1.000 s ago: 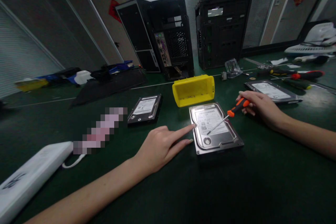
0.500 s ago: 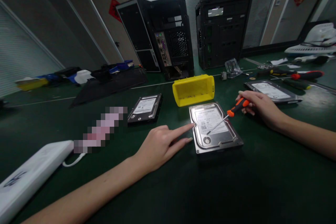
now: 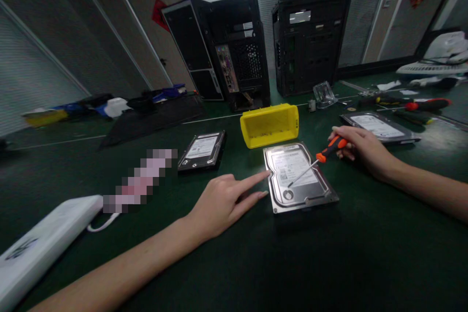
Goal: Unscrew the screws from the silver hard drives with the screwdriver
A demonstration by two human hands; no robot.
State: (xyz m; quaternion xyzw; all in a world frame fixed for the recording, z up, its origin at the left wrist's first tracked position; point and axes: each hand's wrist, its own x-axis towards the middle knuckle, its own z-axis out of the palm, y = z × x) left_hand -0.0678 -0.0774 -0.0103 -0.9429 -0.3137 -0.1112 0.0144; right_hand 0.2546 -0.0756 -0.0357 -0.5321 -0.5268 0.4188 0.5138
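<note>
A silver hard drive point(image 3: 298, 170) with a white label lies flat on the dark green table. My left hand point(image 3: 228, 200) is at its left edge, with the index finger stretched onto the edge and the thumb beside it; nothing is held in it. My right hand point(image 3: 360, 148), right of the drive, grips an orange and black screwdriver point(image 3: 333, 148). The screwdriver's thin shaft slants down to the left over the label, its tip near the round spot at the drive's lower left. Whether the tip touches the surface is unclear.
Behind the drive sits a yellow bin point(image 3: 270, 126) with small bits inside. Other drives lie left point(image 3: 203, 148) and right point(image 3: 378, 126). Two computer cases point(image 3: 237, 53) stand at the back. Tools point(image 3: 429, 105) lie at the right, a white box point(image 3: 47, 239) at the left.
</note>
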